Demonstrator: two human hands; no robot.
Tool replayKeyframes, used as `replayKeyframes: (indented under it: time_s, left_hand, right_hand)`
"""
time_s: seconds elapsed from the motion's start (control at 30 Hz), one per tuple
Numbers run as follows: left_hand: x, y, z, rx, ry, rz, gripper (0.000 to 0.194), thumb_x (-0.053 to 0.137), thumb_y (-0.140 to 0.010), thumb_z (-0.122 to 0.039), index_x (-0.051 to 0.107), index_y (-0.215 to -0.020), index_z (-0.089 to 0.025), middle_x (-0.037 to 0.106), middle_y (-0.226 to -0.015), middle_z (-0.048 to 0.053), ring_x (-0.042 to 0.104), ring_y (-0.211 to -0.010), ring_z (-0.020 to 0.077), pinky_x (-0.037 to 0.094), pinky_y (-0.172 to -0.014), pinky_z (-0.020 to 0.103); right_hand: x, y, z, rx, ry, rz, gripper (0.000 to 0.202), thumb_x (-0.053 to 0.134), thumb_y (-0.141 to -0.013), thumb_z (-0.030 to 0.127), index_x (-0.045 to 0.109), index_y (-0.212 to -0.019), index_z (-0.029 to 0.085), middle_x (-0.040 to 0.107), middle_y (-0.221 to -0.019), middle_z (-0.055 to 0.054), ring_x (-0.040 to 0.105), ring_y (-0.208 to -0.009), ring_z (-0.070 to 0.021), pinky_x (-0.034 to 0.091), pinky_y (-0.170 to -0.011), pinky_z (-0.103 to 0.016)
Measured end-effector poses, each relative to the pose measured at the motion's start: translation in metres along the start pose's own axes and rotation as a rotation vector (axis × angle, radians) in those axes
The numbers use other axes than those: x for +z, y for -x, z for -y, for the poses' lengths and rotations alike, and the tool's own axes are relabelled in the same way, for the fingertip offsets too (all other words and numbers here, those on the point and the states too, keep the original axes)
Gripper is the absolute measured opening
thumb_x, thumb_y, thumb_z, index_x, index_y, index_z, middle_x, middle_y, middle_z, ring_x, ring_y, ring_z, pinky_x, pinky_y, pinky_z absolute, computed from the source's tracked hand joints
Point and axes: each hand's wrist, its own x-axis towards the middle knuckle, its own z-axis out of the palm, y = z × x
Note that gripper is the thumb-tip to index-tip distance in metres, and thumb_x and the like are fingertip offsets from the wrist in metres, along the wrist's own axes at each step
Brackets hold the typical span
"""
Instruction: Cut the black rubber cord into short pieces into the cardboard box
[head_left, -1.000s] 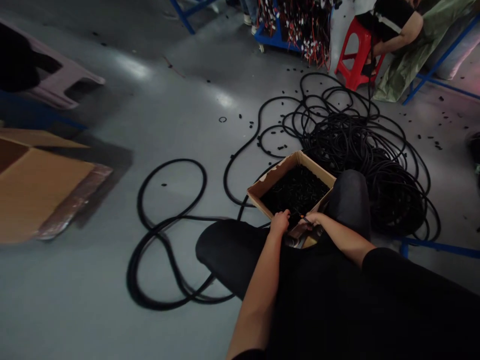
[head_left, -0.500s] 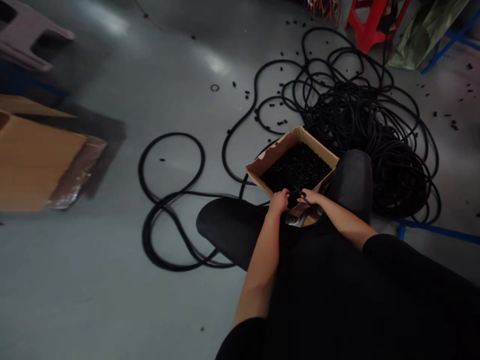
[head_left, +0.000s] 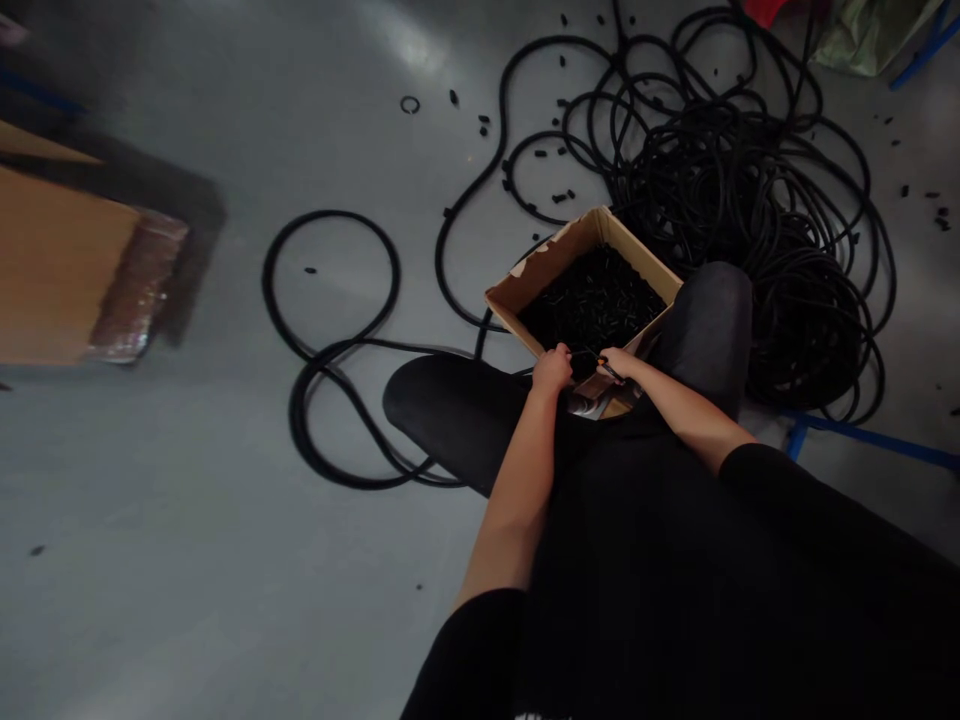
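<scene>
And here the right hand [head_left: 619,363] grips an orange-and-black hand tool [head_left: 613,371], apparently for cutting; the left hand [head_left: 553,369] curls closed, its contents too dark to tell. At twelve o'clock, a cardboard box [head_left: 546,262] holds short black pieces [head_left: 604,298]; black tubing [head_left: 855,345] heaps towards two. The next move likely calls for keeping fingers clear of the tool.

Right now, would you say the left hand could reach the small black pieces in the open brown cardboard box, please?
Probably yes: the left hand looks close beside the cardboard box, whose open top leaves the black pieces uncovered.
</scene>
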Motion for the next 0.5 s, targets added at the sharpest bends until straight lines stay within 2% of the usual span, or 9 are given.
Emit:
replayKeyframes:
  time_s: [0.13, 0.3, 0.5]
  left_hand:
    - [-0.003, 0.003, -0.002, -0.026, 0.038, -0.010, 0.040, 0.047, -0.127, -0.023, 0.069, -0.157, -0.009, 0.078, -0.156, 0.032, 0.072, -0.152, 0.0398, 0.055, -0.124, 0.047]
    - [-0.004, 0.002, -0.002, -0.055, 0.108, -0.049, 0.043, 0.045, -0.128, -0.023, 0.066, -0.162, -0.008, 0.078, -0.158, 0.033, 0.074, -0.154, 0.0382, 0.055, -0.125, 0.046]
    - [-0.002, -0.005, 0.001, -0.099, 0.183, -0.108, 0.044, 0.041, -0.128, -0.024, 0.067, -0.161, -0.010, 0.077, -0.164, 0.031, 0.075, -0.155, 0.0379, 0.057, -0.127, 0.046]
  right_hand:
    - [0.001, -0.004, -0.004, -0.036, 0.088, 0.002, 0.021, 0.074, -0.107, 0.003, 0.067, -0.093, 0.017, 0.058, -0.056, 0.005, 0.059, -0.052, -0.0133, 0.045, -0.063, -0.022]
    - [0.003, -0.010, -0.008, -0.075, 0.116, 0.018, 0.023, 0.073, -0.105, 0.001, 0.064, -0.093, 0.018, 0.057, -0.058, 0.006, 0.058, -0.055, -0.0124, 0.042, -0.063, -0.021]
    - [0.011, -0.020, -0.011, -0.178, 0.052, 0.062, 0.029, 0.072, -0.094, -0.001, 0.056, -0.092, 0.023, 0.058, -0.068, 0.008, 0.056, -0.066, -0.0126, 0.040, -0.062, -0.019]
